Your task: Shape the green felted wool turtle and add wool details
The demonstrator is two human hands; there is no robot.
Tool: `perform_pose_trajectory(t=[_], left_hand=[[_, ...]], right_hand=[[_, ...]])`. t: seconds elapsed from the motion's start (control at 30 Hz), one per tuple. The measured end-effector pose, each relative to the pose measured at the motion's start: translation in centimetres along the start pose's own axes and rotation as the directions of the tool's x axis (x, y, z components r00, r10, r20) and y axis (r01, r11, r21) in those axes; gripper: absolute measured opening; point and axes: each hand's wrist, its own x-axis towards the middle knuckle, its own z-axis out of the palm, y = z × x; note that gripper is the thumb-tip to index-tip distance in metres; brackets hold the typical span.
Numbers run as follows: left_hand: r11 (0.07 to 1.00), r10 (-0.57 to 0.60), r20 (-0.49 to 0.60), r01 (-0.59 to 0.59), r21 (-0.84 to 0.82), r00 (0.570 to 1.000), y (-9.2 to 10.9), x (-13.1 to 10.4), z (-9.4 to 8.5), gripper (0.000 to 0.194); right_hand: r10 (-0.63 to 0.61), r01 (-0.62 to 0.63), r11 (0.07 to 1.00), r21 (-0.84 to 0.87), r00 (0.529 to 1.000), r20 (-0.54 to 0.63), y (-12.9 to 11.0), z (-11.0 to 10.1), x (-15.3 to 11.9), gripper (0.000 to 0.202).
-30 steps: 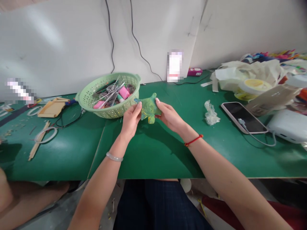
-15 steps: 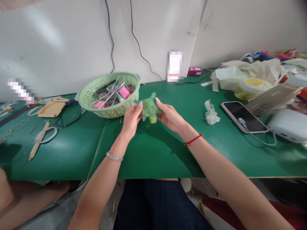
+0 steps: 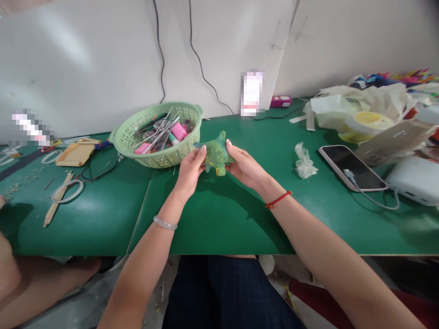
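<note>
A small green figurine with yellow and bluish patches (image 3: 216,153) is held up over the table, in front of a basket. It looks like a toy animal with short legs, though its exact kind is unclear. My left hand (image 3: 191,170) grips its left side, thumb on top and fingers curled beneath. On its right side, my right hand (image 3: 246,167) closes the same way, with the thumb near a raised part. The undersides of the figurine and most of my fingertips are hidden.
Behind my left hand stands a pale green basket (image 3: 128,153) of metal rods and pink pieces. Rightward lie crumpled clear plastic (image 3: 304,161), a phone with a cable (image 3: 353,167) and a white box (image 3: 416,180). A wooden strip (image 3: 58,198) and white ring are left; another person's limb shows there.
The view has shifted slightly, so the whole scene sits a little further right. Both hands keep their hold on the figurine, which appears almost unchanged in pose.
</note>
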Motion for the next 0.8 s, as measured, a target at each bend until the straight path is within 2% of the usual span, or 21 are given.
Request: perform_pose_trajectory(t=[0.2, 0.3, 0.5, 0.8], left_hand=[[1.000, 0.004, -0.045, -0.004, 0.003, 0.999, -0.15, 0.03, 0.04, 0.049], [1.000, 0.002, -0.033, -0.001, 0.016, 0.999, -0.11, 0.02, -0.05, 0.048], [0.998, 0.009, 0.002, -0.009, 0.062, 1.000, -0.24, 0.02, -0.20, 0.050], [0.997, 0.018, -0.011, -0.017, 0.069, 1.000, -0.33, 0.14, -0.28, 0.051]], right_hand=[[0.016, -0.019, 0.998, -0.052, 0.998, -0.059, -0.43, 0.44, -0.22, 0.053], [-0.004, 0.000, 0.999, -0.039, 0.995, -0.095, -0.45, 0.43, -0.22, 0.050], [-0.032, 0.031, 0.999, -0.018, 0.997, -0.072, -0.47, 0.13, -0.14, 0.046], [0.033, -0.032, 0.999, 0.007, 0.995, -0.099, -0.04, -0.38, 0.37, 0.049]])
